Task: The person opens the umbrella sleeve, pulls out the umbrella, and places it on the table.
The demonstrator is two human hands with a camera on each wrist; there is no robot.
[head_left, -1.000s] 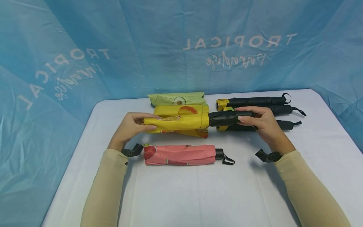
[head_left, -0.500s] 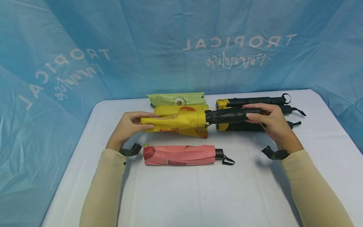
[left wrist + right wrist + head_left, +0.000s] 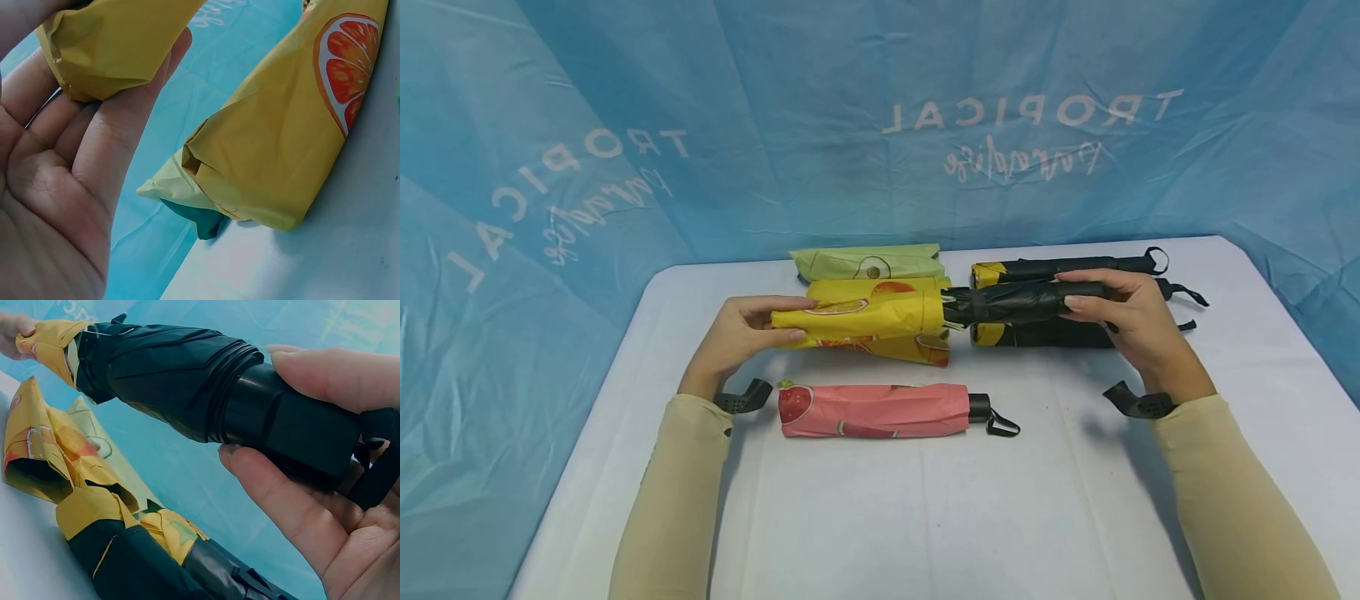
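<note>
A black folding umbrella point(image 3: 1007, 303) sticks out of a yellow fruit-print sleeve point(image 3: 880, 318), held level above the table. My left hand point(image 3: 728, 340) pinches the sleeve's closed end between thumb and fingers; the left wrist view shows the yellow tip point(image 3: 106, 50) in them. At the other end, my right hand point(image 3: 1131, 325) grips the black handle point(image 3: 294, 425), its wrist strap point(image 3: 378, 469) hanging by the palm. The umbrella's front part is hidden inside the sleeve. Directly beneath lie a yellow sleeve with an orange slice point(image 3: 350, 69) and another yellow sleeve point(image 3: 831, 289).
At the back lies a green avocado-print sleeve point(image 3: 880, 261). Several bare black umbrellas, including the rearmost one point(image 3: 1037, 268), rest at the back right. A pink umbrella in its sleeve point(image 3: 880, 410) lies nearer the front on the white table point(image 3: 925, 508), its strap to the right.
My right hand has moved right with the handle, and more of the black umbrella shows outside the sleeve. The left hand shifted slightly left with the yellow sleeve, then stayed.
</note>
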